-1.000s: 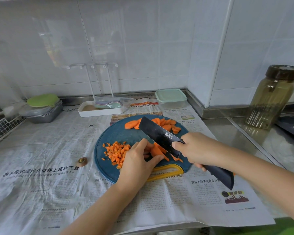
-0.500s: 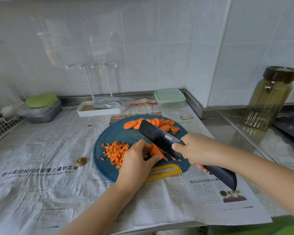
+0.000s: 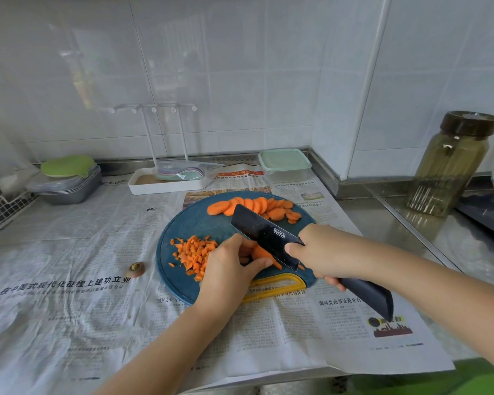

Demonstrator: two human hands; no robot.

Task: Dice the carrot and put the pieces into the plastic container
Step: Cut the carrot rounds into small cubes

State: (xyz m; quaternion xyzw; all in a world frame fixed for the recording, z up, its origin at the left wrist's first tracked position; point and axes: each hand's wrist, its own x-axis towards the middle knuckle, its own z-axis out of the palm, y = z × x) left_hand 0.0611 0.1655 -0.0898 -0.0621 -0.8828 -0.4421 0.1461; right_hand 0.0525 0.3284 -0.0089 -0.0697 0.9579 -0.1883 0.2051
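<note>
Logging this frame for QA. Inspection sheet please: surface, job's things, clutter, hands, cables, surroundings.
Surface: newspaper over steel counter; round blue cutting board on it.
Job's things: diced carrot on board's left; carrot slices at its far edge; plastic container behind, lid on.
Clutter: carrot end on paper; white rack tray; glass jar at right.
Hands: left hand pinches carrot stack; right hand grips knife, blade at the stack.
Cables: nothing seen.
Surroundings: white tiled wall; wire basket far left.

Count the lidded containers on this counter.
3: a green-lidded tub far left, a mint-lidded box behind the board, a dark-lidded jar far right. Others may be hidden.
</note>
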